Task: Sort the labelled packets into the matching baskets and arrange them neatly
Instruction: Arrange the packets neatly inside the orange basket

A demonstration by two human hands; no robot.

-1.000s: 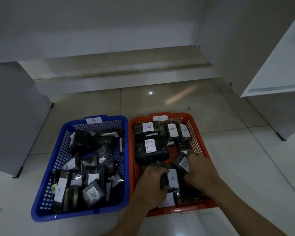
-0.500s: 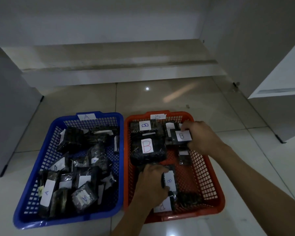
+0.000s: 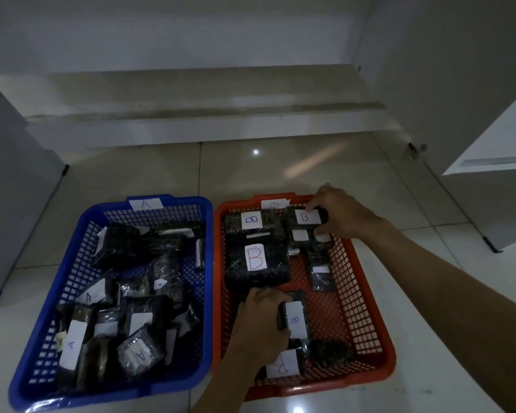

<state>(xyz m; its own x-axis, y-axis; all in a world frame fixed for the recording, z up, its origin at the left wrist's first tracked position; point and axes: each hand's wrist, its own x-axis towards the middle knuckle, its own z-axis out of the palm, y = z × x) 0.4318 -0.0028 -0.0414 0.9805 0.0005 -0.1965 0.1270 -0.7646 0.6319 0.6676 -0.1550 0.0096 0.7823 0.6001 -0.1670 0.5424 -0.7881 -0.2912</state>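
Packets wrapped in dark, glossy plastic with white paper labels fill two perforated plastic baskets standing side by side on a pale tiled floor (image 3: 280,168). One small dark packet with a white "B" label (image 3: 306,217) sits at the far right corner of the orange basket (image 3: 367,296), on top of other dark packets, and the right hand (image 3: 338,214) grips it, fingers over its far edge and thumb at its near edge. Nearer the camera in the same basket, an upright dark packet with a long white "B" label (image 3: 294,318) is held by the left hand (image 3: 259,326), whose fingers curl round its left side. Just in front of it lies another labelled packet (image 3: 283,365) against the near wall. A large dark packet with a red "B" (image 3: 256,260) lies flat along the basket's left side, with a smaller blue-lettered "B" packet (image 3: 252,220) behind it. A white "B" tag (image 3: 274,203) marks the far rim.

Touching it on the left, the blue basket (image 3: 81,234) carries a white "A" tag (image 3: 145,204) on its far rim and holds a loose jumble of dark "A"-labelled packets (image 3: 72,344). White cabinet panels (image 3: 459,84) stand around the floor.
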